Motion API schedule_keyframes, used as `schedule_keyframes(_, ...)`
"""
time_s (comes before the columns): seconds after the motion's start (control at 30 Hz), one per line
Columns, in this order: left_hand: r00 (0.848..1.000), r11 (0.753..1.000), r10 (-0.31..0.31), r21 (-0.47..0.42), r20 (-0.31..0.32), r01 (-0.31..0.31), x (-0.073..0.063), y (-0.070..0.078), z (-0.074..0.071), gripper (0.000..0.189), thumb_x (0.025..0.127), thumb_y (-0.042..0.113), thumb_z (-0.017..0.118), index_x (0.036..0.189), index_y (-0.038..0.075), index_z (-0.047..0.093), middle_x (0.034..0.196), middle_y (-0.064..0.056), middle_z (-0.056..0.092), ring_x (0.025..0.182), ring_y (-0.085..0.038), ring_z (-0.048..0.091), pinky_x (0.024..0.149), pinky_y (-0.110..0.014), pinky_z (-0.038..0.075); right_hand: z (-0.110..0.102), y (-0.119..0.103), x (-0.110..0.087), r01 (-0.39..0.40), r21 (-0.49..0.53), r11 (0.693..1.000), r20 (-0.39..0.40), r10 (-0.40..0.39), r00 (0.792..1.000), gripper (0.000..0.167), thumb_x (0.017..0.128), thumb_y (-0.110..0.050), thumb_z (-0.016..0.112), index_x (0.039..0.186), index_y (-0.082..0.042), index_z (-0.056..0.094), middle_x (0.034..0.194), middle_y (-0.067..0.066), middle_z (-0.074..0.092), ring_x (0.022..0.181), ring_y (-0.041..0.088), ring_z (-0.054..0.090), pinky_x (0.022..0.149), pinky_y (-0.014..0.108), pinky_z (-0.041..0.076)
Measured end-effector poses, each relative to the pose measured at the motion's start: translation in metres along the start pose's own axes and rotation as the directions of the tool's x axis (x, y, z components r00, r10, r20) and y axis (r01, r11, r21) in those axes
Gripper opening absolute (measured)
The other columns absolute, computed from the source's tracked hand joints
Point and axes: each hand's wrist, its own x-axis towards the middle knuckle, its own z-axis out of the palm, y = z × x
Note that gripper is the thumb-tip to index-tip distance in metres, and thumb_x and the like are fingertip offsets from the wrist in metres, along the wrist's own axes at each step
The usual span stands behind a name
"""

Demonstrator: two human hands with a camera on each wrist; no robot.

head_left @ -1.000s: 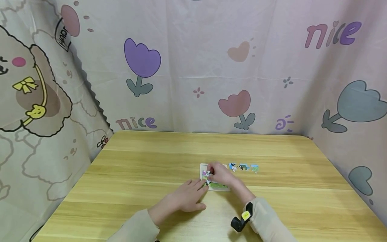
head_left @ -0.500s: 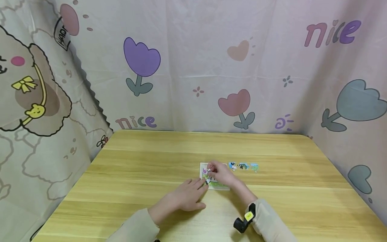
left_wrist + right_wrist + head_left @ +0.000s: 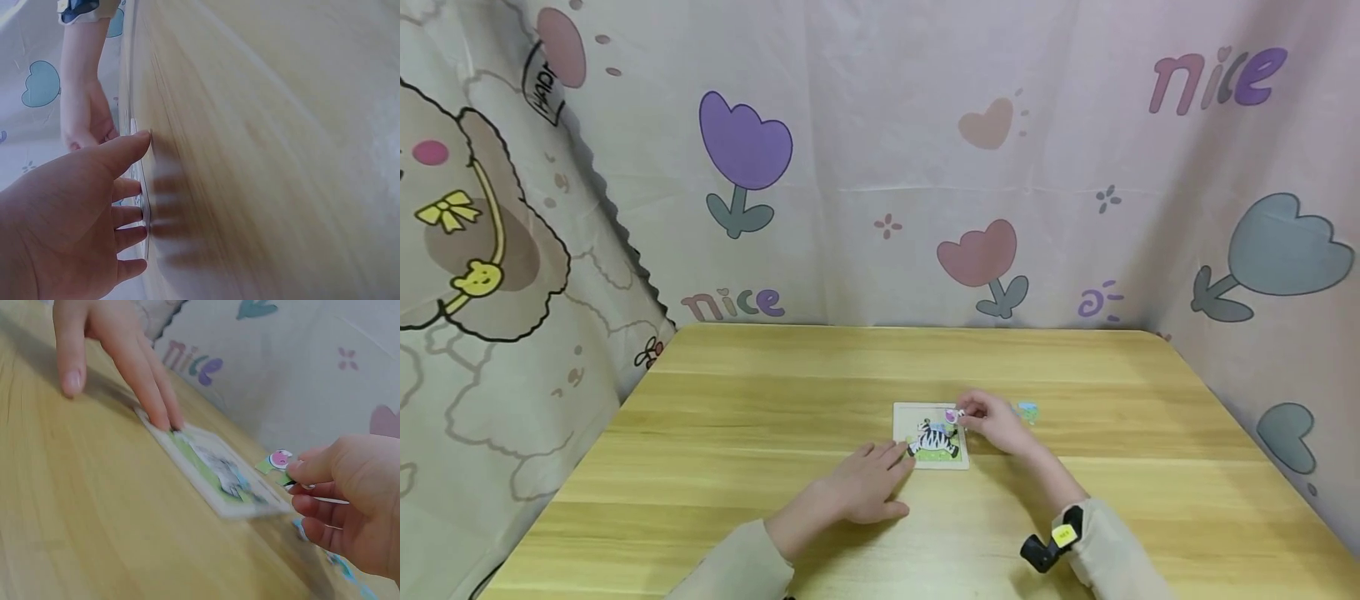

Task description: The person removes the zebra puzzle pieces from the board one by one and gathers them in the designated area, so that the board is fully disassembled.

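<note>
A small square jigsaw board [image 3: 913, 411] with a pale frame and a zebra picture lies flat on the table. My left hand [image 3: 868, 483] rests at its lower left with extended fingers, the fingertips touching the board's edge. Over the board's upper right corner, my right hand [image 3: 996, 422] pinches a puzzle piece [image 3: 279, 459] with a pink snout-like patch and green below, between thumb and fingers. The right wrist view shows this piece raised above the board. To the right lies a blue-green puzzle piece [image 3: 1028, 412]; the right hand hides most of the other loose pieces.
The wooden table [image 3: 760, 392] stretches around the board on every side. Behind it hangs a printed curtain [image 3: 865, 125], with another curtain side [image 3: 512, 375] along the left. A black camera mount [image 3: 1051, 546] sits on the right wrist.
Holding the piece, my right hand has lifted from the board's left part and moved right to its upper right corner, uncovering the zebra picture. The left hand stays in place.
</note>
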Motion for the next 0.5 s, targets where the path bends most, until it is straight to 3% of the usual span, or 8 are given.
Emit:
schedule_keyframes(0.2,1.000,1.000,0.001,0.006,-0.002,-0.001,0.000,-0.001,-0.001,0.069,0.089,0.052,0.049,0.143,0.013,0.035,0.150,-0.009,0.025,0.136,-0.025,0.025,0.109,-0.043,0.025,-0.016,0.016,-0.013,-0.084,-0.030,0.996,-0.020,0.083,0.996,0.013,0.080,0.001,0.066,0.093,-0.001,0.063,0.077,0.002,0.060,0.073,0.014,0.054,0.064,0.025,0.046)
schedule_keyframes(0.5,1.000,1.000,0.002,-0.003,-0.001,-0.002,0.000,-0.001,-0.001,0.068,0.089,0.052,0.050,0.143,0.012,0.035,0.150,-0.010,0.026,0.136,-0.025,0.025,0.109,-0.043,0.024,-0.022,0.021,-0.020,-0.099,-0.135,0.986,-0.021,0.097,0.995,0.007,0.079,-0.003,0.069,0.085,-0.003,0.066,0.072,-0.001,0.057,0.067,0.013,0.051,0.057,0.023,0.043)
